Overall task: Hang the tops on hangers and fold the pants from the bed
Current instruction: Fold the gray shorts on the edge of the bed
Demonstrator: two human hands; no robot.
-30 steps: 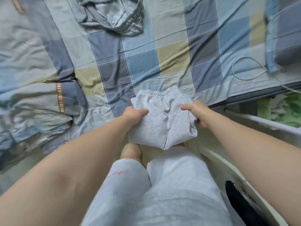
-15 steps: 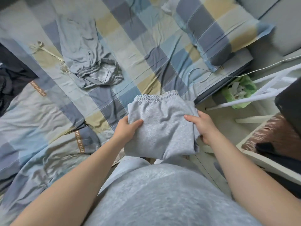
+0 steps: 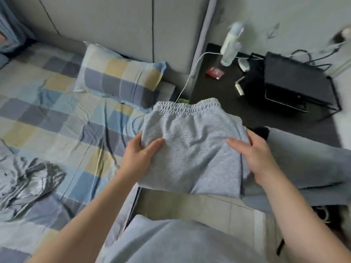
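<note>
We see one pair of light grey sweatpants (image 3: 191, 149), folded thick and square with the waistband away from us, held in the air beside the bed (image 3: 57, 114). One crumpled grey garment (image 3: 28, 179) lies there. With both arms stretched forward, the left hand (image 3: 138, 156) and right hand (image 3: 260, 156) grip opposite edges, thumbs on top and fingers (image 3: 253, 137) wrapped under.
</note>
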